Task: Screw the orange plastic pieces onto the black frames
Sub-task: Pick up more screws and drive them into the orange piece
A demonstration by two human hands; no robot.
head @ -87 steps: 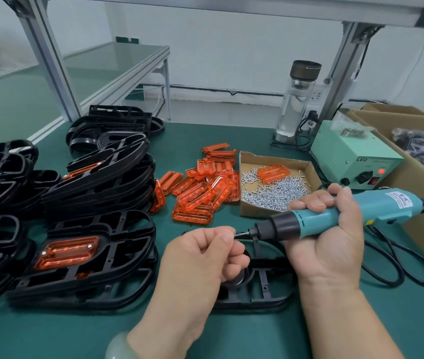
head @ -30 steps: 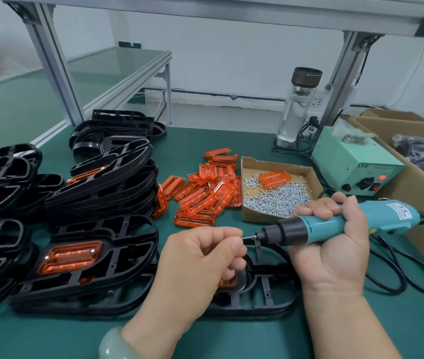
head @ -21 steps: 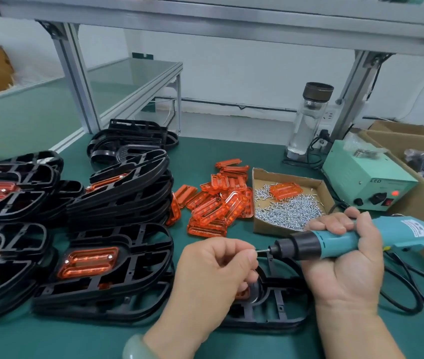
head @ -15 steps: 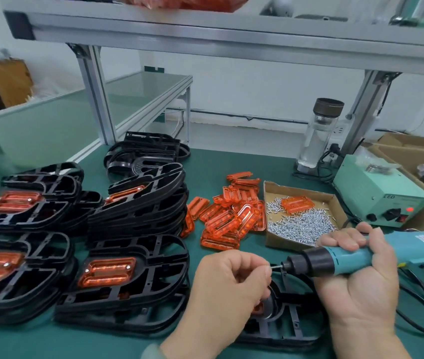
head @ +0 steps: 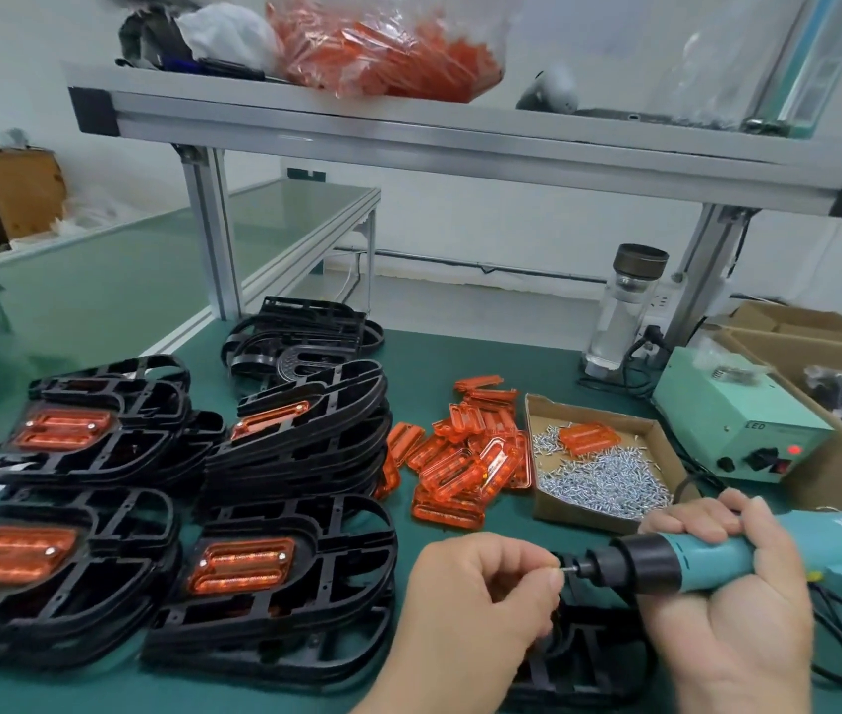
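Both hands sit at the lower right of the frame. The right hand (head: pixel 733 610) has its fingers wrapped tight around a teal electric screwdriver (head: pixel 691 556). The tool lies almost sideways, long axis running left to right, back end a touch higher at the right edge and the nose pointing left. The left hand (head: pixel 480 610) is curled up, with thumb and forefinger pinching right at the tip of the bit (head: pixel 570 568). Can't tell if there's a screw in that pinch, it's too tiny.

Under the hands a black frame (head: pixel 578 657) lies flat on the green table (head: pixel 99 291). It's mostly covered, so I can't say which way it runs.

Left of the hands, lower middle, is a stack of frames (head: pixel 274 600). The top one has an orange piece (head: pixel 241 564) seated in it, long side roughly left to right, with a screw head at each end. More stacks like it sit along the left edge and behind, one of them leaning.

The loose orange pieces (head: pixel 465 456) are heaped mid-frame, pointing every which way. Just right of them is a cardboard box (head: pixel 588 517) of screws (head: pixel 609 481) with one orange piece lying in it. Behind that is a pale green power box (head: pixel 738 430) with a red light, and a clear bottle (head: pixel 624 311). On the shelf (head: pixel 460 141) up top sits a bag of orange parts (head: pixel 388 43).
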